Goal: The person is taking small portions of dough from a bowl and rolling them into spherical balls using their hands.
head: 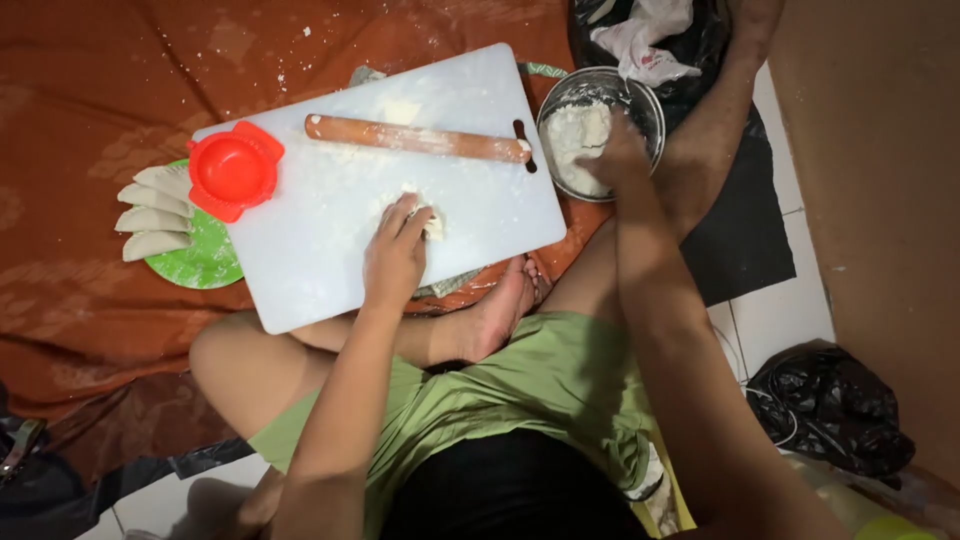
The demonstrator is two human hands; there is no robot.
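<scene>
Flour [578, 135] in metal bowl [648, 100], right hand [620, 155] dipped in, grip unclear, left hand [395, 250] cupped on dough [432, 222], board [320, 260].

Rust-orange cloth [90, 90] over white tiled floor [780, 320]; brown wall [880, 150] at right; dim light.

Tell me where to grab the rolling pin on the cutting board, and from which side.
Probably take the rolling pin mid-shaft, coming from above with fingers wrapped across it. It lies flat and nearly level on the white cutting board, bare along its length, with the red dumpling mould well clear of its left end.
</scene>
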